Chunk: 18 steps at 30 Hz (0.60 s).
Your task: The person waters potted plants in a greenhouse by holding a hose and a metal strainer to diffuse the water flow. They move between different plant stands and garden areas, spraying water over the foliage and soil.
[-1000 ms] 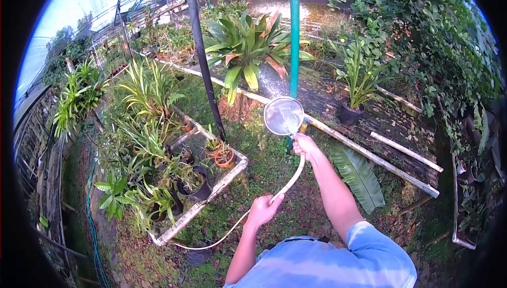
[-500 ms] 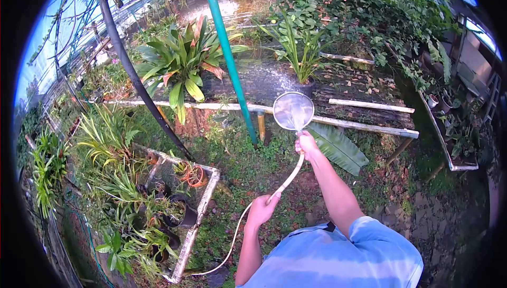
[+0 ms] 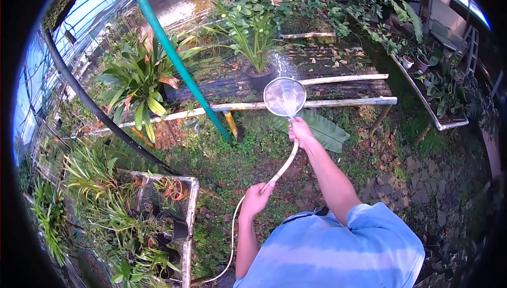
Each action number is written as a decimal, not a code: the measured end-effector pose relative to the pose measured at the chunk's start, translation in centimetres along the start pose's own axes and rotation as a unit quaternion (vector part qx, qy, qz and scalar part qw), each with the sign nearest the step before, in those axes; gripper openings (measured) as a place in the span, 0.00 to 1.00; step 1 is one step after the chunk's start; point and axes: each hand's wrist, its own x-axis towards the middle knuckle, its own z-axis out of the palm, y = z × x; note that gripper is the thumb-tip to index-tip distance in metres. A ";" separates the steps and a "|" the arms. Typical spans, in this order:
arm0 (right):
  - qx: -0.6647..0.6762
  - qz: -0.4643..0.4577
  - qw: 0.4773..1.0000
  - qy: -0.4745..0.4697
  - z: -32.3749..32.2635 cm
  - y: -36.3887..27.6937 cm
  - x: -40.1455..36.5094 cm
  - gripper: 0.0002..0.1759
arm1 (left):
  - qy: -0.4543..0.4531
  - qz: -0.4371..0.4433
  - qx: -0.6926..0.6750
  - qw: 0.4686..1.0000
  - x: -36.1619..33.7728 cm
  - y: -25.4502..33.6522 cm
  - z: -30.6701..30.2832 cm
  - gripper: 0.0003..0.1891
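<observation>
Cream hose (image 3: pixel 282 167) from left hand (image 3: pixel 257 198) to right hand (image 3: pixel 300 129), sprayer (image 3: pixel 284 96) just beyond.

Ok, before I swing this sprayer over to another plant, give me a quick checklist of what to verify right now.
1. Right hand gripping the hose just below the spray head: ok.
2. Left hand gripping the hose lower down: ok.
3. Water reaching towards the potted plant: ok.
4. Hose unkinked between the hands: ok; beyond the left hand it runs out of view, cannot tell.
5. Green pole apart from the spray head, to its left: ok.
6. Footing: cannot tell, feet hidden.
</observation>
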 end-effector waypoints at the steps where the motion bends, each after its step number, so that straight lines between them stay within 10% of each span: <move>1: -0.003 -0.004 1.000 0.009 -0.8 -0.5 0.1 0.10 | -0.007 -0.001 0.013 1.000 0.3 0.6 0.7 0.28; 18: 0.078 -0.048 0.985 0.148 -18.2 -6.3 1.9 0.08 | -0.081 0.003 0.103 0.991 6.7 7.2 13.6 0.28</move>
